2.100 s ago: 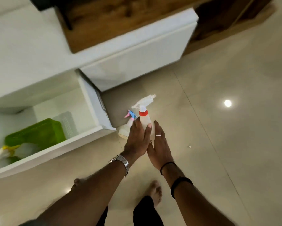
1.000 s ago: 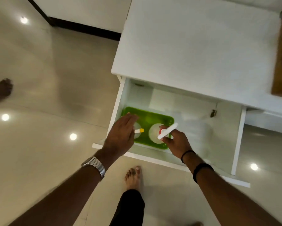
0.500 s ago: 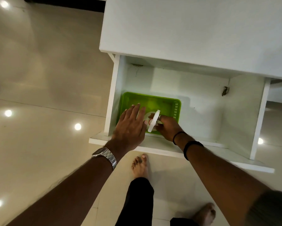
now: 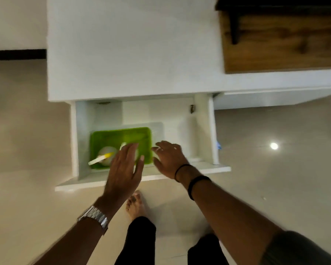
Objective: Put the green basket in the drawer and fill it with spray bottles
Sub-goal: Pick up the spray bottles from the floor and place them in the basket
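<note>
The green basket [image 4: 120, 137] sits in the left half of the open white drawer [image 4: 141, 177]. A white spray bottle with a yellow collar [image 4: 103, 159] stands in the basket's left corner. A second white bottle [image 4: 123, 145] in the basket is mostly hidden behind my left hand [image 4: 125, 167]. That hand hovers flat over the basket's front right part, fingers apart, holding nothing. My right hand [image 4: 169, 159] is spread open just right of the basket, above the drawer's front edge, also with nothing in it.
The white cabinet top [image 4: 134, 54] lies beyond the drawer, with a dark wooden panel [image 4: 283, 41] at the upper right. A blue bit of a bottle [image 4: 218, 145] peeks past the drawer's right wall. My bare foot [image 4: 135, 204] stands on glossy beige floor tiles.
I carried the red-collared bottle from the floor into the basket. My right hand has let go of it and moved right; both hands have drawn back toward the drawer's front.
</note>
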{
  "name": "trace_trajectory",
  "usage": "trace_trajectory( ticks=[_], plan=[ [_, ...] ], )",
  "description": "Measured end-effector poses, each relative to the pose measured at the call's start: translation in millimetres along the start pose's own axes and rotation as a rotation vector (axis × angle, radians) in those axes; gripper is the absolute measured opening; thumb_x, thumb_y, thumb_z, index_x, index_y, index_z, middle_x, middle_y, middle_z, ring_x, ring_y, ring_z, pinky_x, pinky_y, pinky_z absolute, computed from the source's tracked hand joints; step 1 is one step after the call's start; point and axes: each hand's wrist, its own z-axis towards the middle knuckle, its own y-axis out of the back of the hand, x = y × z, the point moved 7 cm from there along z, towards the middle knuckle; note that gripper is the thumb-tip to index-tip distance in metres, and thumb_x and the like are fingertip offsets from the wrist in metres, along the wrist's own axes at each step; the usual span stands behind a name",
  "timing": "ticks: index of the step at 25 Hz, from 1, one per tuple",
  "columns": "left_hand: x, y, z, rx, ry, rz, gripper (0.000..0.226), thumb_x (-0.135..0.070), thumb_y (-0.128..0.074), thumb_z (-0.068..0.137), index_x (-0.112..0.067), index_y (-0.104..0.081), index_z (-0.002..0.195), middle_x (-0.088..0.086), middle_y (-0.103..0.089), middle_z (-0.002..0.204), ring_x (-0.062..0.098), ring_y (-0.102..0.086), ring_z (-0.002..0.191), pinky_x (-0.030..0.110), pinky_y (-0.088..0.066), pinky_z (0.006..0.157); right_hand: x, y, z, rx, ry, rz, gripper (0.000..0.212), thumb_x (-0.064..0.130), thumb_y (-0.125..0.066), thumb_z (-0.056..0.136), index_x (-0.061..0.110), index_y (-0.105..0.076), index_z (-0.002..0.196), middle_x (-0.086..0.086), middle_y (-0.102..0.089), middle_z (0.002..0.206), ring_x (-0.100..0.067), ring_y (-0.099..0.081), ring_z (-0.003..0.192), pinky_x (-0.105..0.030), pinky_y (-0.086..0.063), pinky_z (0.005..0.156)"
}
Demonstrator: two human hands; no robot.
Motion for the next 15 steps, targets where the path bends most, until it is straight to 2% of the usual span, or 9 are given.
trace_trajectory(
  ticks=[3, 5, 6, 8, 10, 12, 15],
  plan=[
    [-70.4, -49.1, -24.7, 0.059, 0.008, -0.099, 0.031, -0.037, -0.042, 0.104, -0.021, -0.057, 0.126, -0.005, -0.063, 0.111, 0.012, -0.061, 0.101, 0.033, -0.05, 0.094, -45.7, 23.9, -52.0, -0.107, 0.022, -0.054, 0.048, 0.04, -0.038, 0.1, 0.023, -0.047, 0.144, -0.003, -0.039, 0.156, -0.023, -0.024, 0.149, -0.051, -0.016, 0.117],
    [-119.8, -95.5, -40.4, 0.12, 0.003, -0.125, 0.025, -0.035, -0.044, 0.102, -0.022, -0.06, 0.115, -0.006, -0.066, 0.103, 0.014, -0.065, 0.095, 0.037, -0.053, 0.088, -90.2, 37.1, -84.5, -0.188, -0.007, -0.068, 0.053, 0.045, -0.035, 0.1, 0.024, -0.044, 0.147, -0.004, -0.034, 0.159, -0.024, -0.02, 0.151, -0.056, -0.014, 0.117],
    [-147.2, -125.4, -46.3, 0.156, 0.006, -0.141, 0.027, -0.033, -0.046, 0.101, -0.02, -0.063, 0.118, -0.003, -0.069, 0.107, 0.017, -0.068, 0.1, 0.039, -0.054, 0.091, -121.5, 43.2, -101.5, -0.235, -0.042, -0.071, 0.056, 0.049, -0.033, 0.099, 0.024, -0.04, 0.149, -0.005, -0.03, 0.161, -0.025, -0.018, 0.152, -0.058, -0.014, 0.117],
    [-195.3, -190.8, -52.8, 0.291, 0.013, -0.129, 0.043, -0.032, -0.047, 0.104, -0.013, -0.057, 0.141, 0.007, -0.066, 0.137, 0.024, -0.063, 0.129, 0.044, -0.049, 0.112, -186.6, 52.5, -130.2, -0.324, -0.147, -0.058, 0.062, 0.056, -0.029, 0.098, 0.026, -0.034, 0.152, -0.007, -0.024, 0.163, -0.026, -0.016, 0.152, -0.061, -0.015, 0.115],
    [-240.7, -264.8, -53.4, 0.481, -0.025, -0.033, 0.063, -0.04, -0.043, 0.107, -0.013, -0.03, 0.162, 0.006, -0.038, 0.168, 0.022, -0.036, 0.156, 0.039, -0.028, 0.13, -262.9, 49.4, -155.9, -0.389, -0.31, 0.025, 0.067, 0.06, -0.025, 0.096, 0.026, -0.029, 0.154, -0.007, -0.023, 0.164, -0.026, -0.017, 0.152, -0.061, -0.016, 0.115],
    [-266.1, -323.8, -42.1, 0.547, -0.102, 0.033, 0.07, -0.044, -0.039, 0.107, -0.018, -0.013, 0.167, 0.003, -0.021, 0.176, 0.02, -0.021, 0.163, 0.037, -0.02, 0.134, -327.6, 27.1, -170.5, -0.424, -0.467, 0.152, 0.07, 0.061, -0.023, 0.095, 0.025, -0.022, 0.155, -0.006, -0.023, 0.163, -0.024, -0.017, 0.152, -0.059, -0.017, 0.116],
    [-252.5, -415.0, -10.7, 0.62, -0.117, 0.252, 0.071, -0.038, -0.036, 0.109, -0.016, -0.002, 0.168, 0.009, -0.008, 0.178, 0.026, -0.008, 0.166, 0.045, -0.016, 0.135, -411.7, -65.7, -172.9, -0.358, -0.702, 0.411, 0.074, 0.063, -0.024, 0.096, 0.022, -0.015, 0.157, -0.005, -0.019, 0.165, -0.022, -0.013, 0.152, -0.058, -0.017, 0.116]
  ],
)
